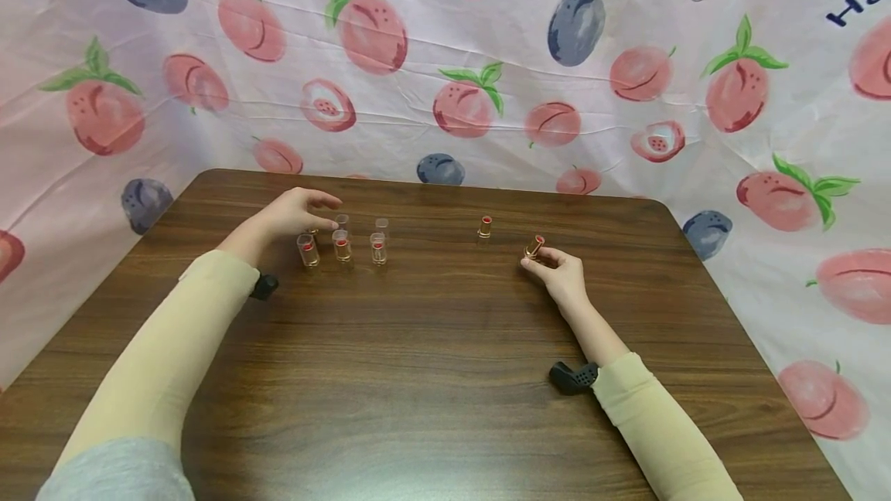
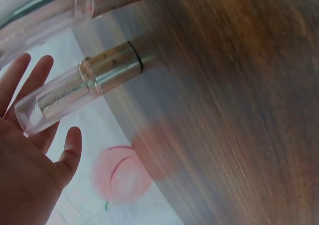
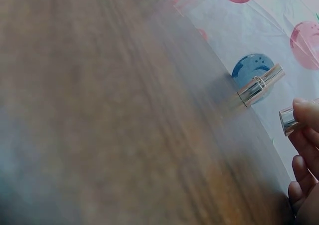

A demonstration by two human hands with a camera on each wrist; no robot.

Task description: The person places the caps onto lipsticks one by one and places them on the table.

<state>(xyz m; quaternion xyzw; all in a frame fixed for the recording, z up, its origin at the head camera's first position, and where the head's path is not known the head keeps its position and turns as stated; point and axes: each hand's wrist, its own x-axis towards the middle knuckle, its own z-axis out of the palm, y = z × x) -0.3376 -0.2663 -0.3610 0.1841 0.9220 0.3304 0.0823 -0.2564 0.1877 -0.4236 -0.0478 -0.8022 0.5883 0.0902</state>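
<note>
My right hand (image 1: 565, 278) pinches a gold lipstick (image 1: 534, 246) with a red top, held tilted over the right side of the table. In the right wrist view its gold base (image 3: 287, 121) shows between thumb and fingers. Left of it, a second gold lipstick (image 1: 485, 226) stands upright. Over the group of clear-capped lipsticks at the left hovers my left hand (image 1: 298, 211), fingers spread and thumb close to the clear cap of a back-row lipstick (image 1: 342, 220). The left wrist view has the fingers behind a capped lipstick (image 2: 84, 88), not closed round it.
Three capped lipsticks form the front row: left (image 1: 308, 250), middle (image 1: 342, 246) and right (image 1: 378, 248). Behind them stands another clear-capped one (image 1: 382, 226); one more is partly hidden by the left hand. A fruit-print cloth (image 1: 390, 114) hangs behind the brown wooden table (image 1: 418, 346).
</note>
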